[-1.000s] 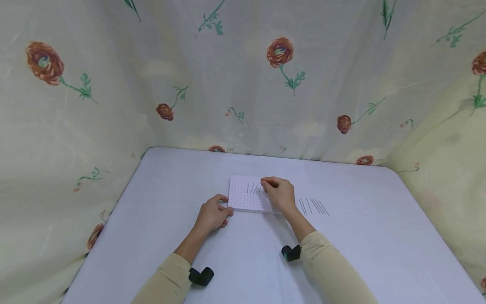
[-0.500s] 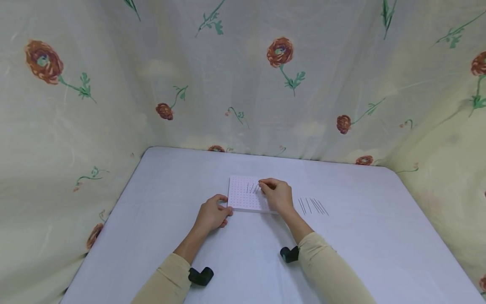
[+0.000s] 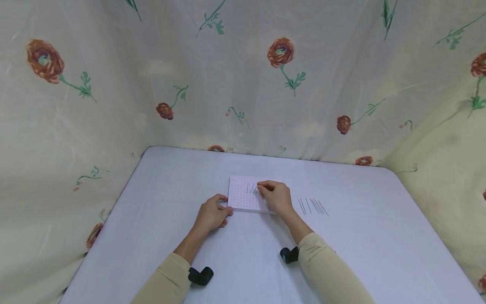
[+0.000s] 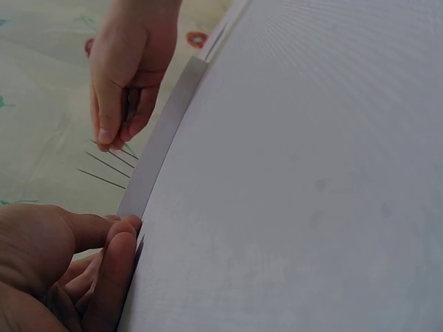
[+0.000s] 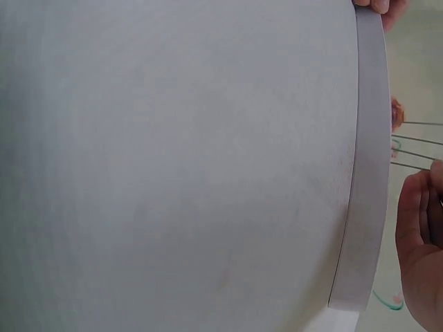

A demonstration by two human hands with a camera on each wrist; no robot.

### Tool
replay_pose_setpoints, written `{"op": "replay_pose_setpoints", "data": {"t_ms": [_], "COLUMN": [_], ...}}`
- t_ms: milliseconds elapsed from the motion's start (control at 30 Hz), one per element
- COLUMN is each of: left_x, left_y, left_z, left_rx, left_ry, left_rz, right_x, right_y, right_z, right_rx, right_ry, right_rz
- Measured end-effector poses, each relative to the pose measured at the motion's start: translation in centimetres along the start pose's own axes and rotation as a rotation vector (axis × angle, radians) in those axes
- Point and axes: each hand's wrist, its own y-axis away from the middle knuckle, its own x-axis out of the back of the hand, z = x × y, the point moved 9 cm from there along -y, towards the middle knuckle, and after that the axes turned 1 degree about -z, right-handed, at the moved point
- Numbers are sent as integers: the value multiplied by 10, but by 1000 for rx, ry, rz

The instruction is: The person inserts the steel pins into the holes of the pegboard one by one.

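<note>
A white board (image 3: 243, 199) with rows of small holes lies on the table. My left hand (image 3: 212, 214) grips its near left corner, thumb and fingers at the edge, as the left wrist view also shows. Several thin dark rods (image 3: 251, 188) stand up from the board's surface in a row, a few of them leaning. My right hand (image 3: 277, 197) is over the board's right half and pinches a thin dark rod (image 5: 410, 165) at the end of that row between thumb and fingertips. In the right wrist view, the rod's lower end meets the board's outline.
Several loose thin rods (image 3: 313, 206) lie side by side on the white table (image 3: 372, 236), to the right of the board. Floral curtains (image 3: 243, 84) hang around the table's back and sides. Black wrist mounts (image 3: 201, 276) sit at both sleeves.
My right hand has shifted slightly left and down toward the board with the rod between its fingertips. The left hand stays on the board's corner.
</note>
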Motion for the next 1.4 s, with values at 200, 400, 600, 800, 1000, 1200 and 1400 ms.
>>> {"op": "replay_pose_setpoints", "data": {"t_ms": [200,400,600,800,1000,1200,1400], "left_x": [-2,-1,-4,-4,-4,-3,-4], "left_y": [0,2,1,1,0,0,-2], "left_z": [1,2,3,1,0,-2,-1], "left_rx": [2,5,-3,10,11,6,7], "left_ry": [-8,-12,-1,-7,-9,-16,-19], "left_rz": [-4,10,7,2,5,5,7], "right_x": [7,24,50,86,120,141,156], "right_y": [2,2,4,10,18,33,40], "right_z": [8,19,42,75,100,117,130], "right_rx": [-34,-47,-88,-128,-172,-216,-228], "right_ry": [1,15,21,47,90,140,167], "right_rz": [-24,-6,17,66,107,120,130]}}
